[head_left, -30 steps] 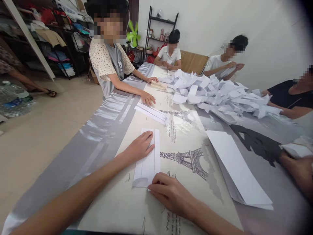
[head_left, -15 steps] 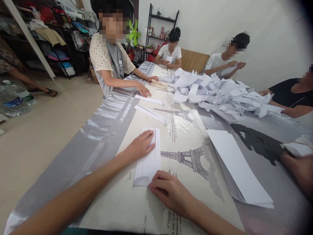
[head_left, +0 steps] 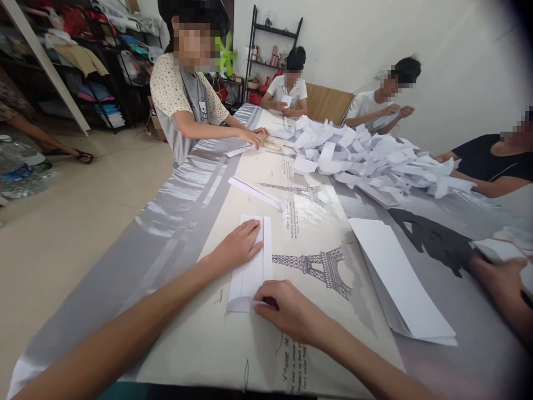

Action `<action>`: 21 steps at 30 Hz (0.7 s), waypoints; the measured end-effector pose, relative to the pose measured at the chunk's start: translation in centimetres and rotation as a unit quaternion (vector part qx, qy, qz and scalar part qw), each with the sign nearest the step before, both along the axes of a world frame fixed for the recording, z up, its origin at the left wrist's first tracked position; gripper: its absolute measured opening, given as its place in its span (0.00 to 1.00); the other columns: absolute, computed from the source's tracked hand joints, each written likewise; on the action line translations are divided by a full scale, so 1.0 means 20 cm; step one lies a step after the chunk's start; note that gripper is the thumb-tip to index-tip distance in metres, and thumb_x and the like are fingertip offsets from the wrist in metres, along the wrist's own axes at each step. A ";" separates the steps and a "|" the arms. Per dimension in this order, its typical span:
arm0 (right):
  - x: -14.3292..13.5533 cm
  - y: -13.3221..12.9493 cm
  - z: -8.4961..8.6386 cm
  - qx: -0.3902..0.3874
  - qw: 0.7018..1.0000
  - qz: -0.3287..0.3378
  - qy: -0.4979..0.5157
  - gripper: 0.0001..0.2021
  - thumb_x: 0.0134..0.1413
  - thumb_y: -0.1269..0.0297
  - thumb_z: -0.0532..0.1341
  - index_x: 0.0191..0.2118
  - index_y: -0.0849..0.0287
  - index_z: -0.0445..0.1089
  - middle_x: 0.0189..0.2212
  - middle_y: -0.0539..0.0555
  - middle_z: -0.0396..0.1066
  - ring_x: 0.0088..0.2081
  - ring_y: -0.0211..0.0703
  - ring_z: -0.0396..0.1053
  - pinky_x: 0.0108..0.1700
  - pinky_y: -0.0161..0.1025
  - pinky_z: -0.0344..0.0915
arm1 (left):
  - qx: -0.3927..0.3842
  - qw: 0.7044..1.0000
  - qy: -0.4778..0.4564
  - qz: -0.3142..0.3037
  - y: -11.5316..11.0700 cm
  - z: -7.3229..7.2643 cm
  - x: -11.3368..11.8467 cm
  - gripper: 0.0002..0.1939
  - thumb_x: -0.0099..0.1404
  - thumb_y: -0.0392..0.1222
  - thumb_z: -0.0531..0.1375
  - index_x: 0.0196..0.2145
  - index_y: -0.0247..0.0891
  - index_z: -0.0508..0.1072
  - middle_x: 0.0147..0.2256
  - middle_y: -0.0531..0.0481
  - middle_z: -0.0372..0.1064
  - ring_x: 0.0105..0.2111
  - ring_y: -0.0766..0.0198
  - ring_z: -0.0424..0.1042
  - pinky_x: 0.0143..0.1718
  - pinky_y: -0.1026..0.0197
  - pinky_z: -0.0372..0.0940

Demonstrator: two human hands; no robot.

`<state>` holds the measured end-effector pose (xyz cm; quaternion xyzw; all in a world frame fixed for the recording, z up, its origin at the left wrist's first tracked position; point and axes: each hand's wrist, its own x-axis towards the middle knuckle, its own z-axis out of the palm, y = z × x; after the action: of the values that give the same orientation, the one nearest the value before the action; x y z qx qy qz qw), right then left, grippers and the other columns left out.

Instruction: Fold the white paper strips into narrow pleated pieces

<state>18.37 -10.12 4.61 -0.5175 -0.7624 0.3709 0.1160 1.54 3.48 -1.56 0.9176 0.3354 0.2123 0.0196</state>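
A folded sheet of white paper (head_left: 245, 284) lies lengthwise before me on the tablecloth, with crease lines along it and a curled flap at its near end. My left hand (head_left: 238, 245) rests flat across its far half, fingers stretched out. At the near right corner, my right hand (head_left: 287, 310) pinches the paper's edge between thumb and fingers. A narrow folded paper strip (head_left: 256, 192) lies beyond. To the right is a stack of white sheets (head_left: 400, 272).
A large heap of white papers (head_left: 362, 153) covers the table's far right part. Across from me, a person (head_left: 187, 105) handles a paper strip (head_left: 239, 150). Other people sit round the table. At the right edge, another person's hand (head_left: 499, 278) holds something white.
My right hand has shifted slightly up along the paper's near right corner, and its fingers curl more. My left hand stays put. The person opposite has moved a paper strip away from me.
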 end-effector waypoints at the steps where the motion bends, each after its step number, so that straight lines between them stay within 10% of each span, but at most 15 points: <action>1: 0.00 0.00 0.00 -0.008 1.000 -0.012 0.006 0.06 0.59 0.73 0.62 0.33 0.56 0.73 0.29 0.47 0.73 0.30 0.38 0.66 0.31 0.36 0.60 | 0.000 1.000 -0.002 -0.001 0.00 0.00 0.00 0.23 0.77 0.46 0.47 0.62 0.29 0.63 0.62 0.34 0.63 0.65 0.49 0.61 0.66 0.48 0.58; 21: 0.08 0.06 -0.11 0.064 0.996 -0.016 0.063 0.16 0.49 0.70 0.74 0.41 0.55 0.68 0.38 0.47 0.65 0.30 0.34 0.63 0.32 0.34 0.64 | 0.025 1.000 0.003 -0.018 -0.03 0.07 0.01 0.24 0.77 0.43 0.48 0.65 0.28 0.56 0.66 0.30 0.56 0.68 0.45 0.55 0.65 0.43 0.57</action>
<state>19.91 -9.00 2.41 -0.4970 -0.7669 0.3516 0.2030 1.81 2.96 -0.25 0.9244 0.3132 0.2177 0.0000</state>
